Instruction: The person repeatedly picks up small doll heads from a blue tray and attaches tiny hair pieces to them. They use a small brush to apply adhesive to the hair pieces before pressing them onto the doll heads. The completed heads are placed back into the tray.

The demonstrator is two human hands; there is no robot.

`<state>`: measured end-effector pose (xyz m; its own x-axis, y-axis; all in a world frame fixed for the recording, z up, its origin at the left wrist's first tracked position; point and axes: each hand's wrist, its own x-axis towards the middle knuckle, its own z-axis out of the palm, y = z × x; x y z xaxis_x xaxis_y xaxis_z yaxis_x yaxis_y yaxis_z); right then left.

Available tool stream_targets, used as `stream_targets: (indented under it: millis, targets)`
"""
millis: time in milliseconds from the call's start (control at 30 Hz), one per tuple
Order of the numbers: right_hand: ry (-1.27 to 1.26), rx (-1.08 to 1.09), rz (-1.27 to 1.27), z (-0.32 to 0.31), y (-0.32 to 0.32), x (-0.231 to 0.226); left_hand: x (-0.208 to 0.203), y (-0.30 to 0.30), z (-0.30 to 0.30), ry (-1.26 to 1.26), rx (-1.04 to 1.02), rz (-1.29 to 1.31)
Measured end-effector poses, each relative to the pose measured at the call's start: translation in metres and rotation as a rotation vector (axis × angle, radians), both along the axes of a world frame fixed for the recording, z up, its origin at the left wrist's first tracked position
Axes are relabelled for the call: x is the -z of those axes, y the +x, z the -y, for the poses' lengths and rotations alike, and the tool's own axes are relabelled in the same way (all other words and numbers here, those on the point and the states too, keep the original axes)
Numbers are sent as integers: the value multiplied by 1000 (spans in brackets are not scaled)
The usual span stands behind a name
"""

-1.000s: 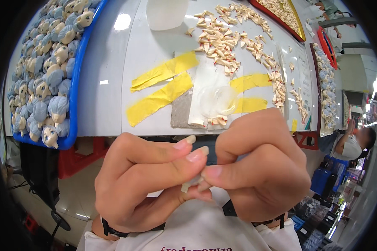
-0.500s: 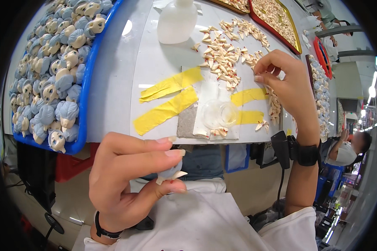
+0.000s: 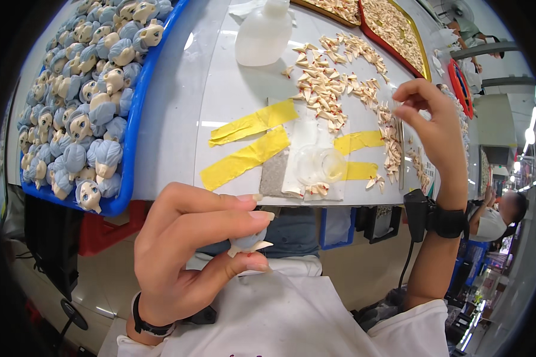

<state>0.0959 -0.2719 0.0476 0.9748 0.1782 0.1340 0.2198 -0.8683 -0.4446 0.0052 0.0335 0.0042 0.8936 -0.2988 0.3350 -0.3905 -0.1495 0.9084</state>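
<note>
My left hand pinches a small doll head with blue-grey hair between thumb and fingers, just off the table's near edge. A cream pointed tip sticks out of it beside my thumb, while most of the head is hidden by the fingers. Over the table's right side hovers my right hand, thumb and index finger apart, with nothing visible between them. Below and beside its fingertips lie small cream pointed pieces with red ends, spread in a loose pile and a strip running toward me.
A blue tray full of similar doll heads stands on the left. Yellow tape strips flank a clear round dish. Behind are a translucent bottle and a red-rimmed tray of pieces. Another person sits at far right.
My right hand has moved right, off the edge of the pile, and its thumb and index finger have spread apart. My left hand still pinches the doll head.
</note>
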Motion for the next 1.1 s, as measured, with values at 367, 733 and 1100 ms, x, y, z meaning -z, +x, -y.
stream_targets:
  millis: [367,733,1100]
  targets:
    - [-156,-188,60,-13,-1,11,-4,-2,5,56,68,-9]
    - [217,178,15,0,-23,-3,-7,1,2,31,25,-28]
    - [-4,-42,-66,-7,-21,9,-7,0,7,46,47,-39]
